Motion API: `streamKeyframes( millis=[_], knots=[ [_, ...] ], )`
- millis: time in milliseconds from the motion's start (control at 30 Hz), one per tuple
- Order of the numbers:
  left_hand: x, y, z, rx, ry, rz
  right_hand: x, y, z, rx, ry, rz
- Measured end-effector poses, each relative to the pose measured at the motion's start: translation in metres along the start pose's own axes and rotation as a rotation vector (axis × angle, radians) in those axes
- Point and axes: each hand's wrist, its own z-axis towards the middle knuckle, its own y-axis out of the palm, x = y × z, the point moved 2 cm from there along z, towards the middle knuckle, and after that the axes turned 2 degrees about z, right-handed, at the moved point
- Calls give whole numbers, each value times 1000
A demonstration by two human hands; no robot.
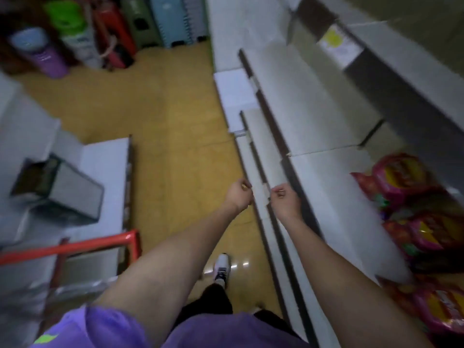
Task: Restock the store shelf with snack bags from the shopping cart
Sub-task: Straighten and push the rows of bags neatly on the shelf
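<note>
Several red and pink snack bags (411,204) lie in a row on the white store shelf (334,197) at the right. The shopping cart's red rim (67,248) shows at the lower left, with what looks like clear plastic inside. My left hand (238,195) hangs over the yellow floor just left of the shelf's front edge, fingers curled, holding nothing. My right hand (285,200) hovers over the shelf's front edge, fingers also curled and empty. Both hands are well left of the bags. The picture is blurred by motion.
A lower white shelf step (261,172) juts into the aisle under my hands. Across the aisle at the left is another white shelf with a grey box (60,189). Coloured plastic bins and stools (75,33) stand at the far end. My shoe (221,268) is on the floor.
</note>
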Motion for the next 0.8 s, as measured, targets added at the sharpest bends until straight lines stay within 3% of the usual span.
streamKeyframes(
  millis=[400, 733, 800],
  knots=[
    [-241, -179, -165, 598, -344, -326, -39, 237, -197, -664, -267, -198],
    [-427, -229, -341, 919, -570, -509, -13, 357, -399, -1047, -457, -406],
    [-454, -223, -359, 912, -604, -548, -1, 364, -421, -1096, -482, -469]
  ],
)
